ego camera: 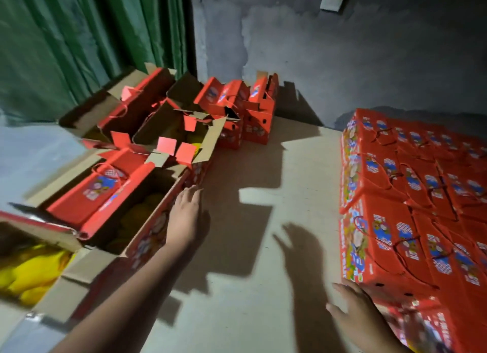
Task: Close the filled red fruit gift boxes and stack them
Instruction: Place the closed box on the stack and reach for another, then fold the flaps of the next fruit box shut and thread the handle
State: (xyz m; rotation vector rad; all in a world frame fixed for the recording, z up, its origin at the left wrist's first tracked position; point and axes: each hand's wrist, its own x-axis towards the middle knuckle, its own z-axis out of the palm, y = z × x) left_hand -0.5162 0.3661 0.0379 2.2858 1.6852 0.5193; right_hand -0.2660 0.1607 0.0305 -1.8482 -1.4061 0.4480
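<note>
Cardboard floor (263,247), open-flapped red boxes (147,221)

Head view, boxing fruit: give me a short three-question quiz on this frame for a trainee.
1. True or false: the left hand rests with straight fingers against the side of an open box that holds yellow fruit.
2. Where do the closed boxes stand? A) in front of the green curtain B) stacked on the right C) on top of the open boxes
3. Fill in: the right hand touches the lower corner of the ____ stack.

Key: 1 true; 2 B; 3 closed-box (right-hand) stack.
</note>
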